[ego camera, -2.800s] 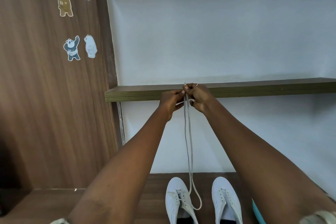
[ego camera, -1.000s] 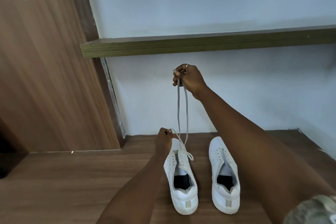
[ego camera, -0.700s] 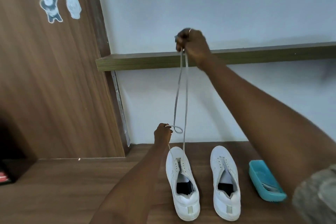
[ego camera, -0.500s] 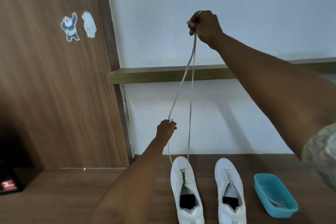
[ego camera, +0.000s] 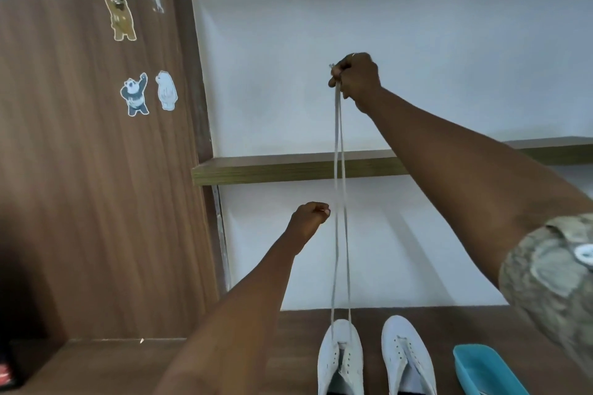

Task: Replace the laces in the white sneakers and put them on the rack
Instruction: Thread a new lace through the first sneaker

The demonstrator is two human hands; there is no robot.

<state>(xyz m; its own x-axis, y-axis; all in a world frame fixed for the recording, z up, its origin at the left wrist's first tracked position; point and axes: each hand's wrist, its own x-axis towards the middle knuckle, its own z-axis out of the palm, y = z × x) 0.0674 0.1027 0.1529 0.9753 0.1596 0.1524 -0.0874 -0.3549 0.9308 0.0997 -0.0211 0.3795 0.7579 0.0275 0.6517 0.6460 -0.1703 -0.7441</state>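
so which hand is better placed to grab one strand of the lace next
Left. The left hand hangs curled and free beside the thin grey shoelace strands, nearer the white lace-up sneaker they run into. The right hand is busy high up, pinching both lace ends.

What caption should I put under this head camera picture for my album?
Right hand holds the lace taut above the left white sneaker; left hand curled beside it.
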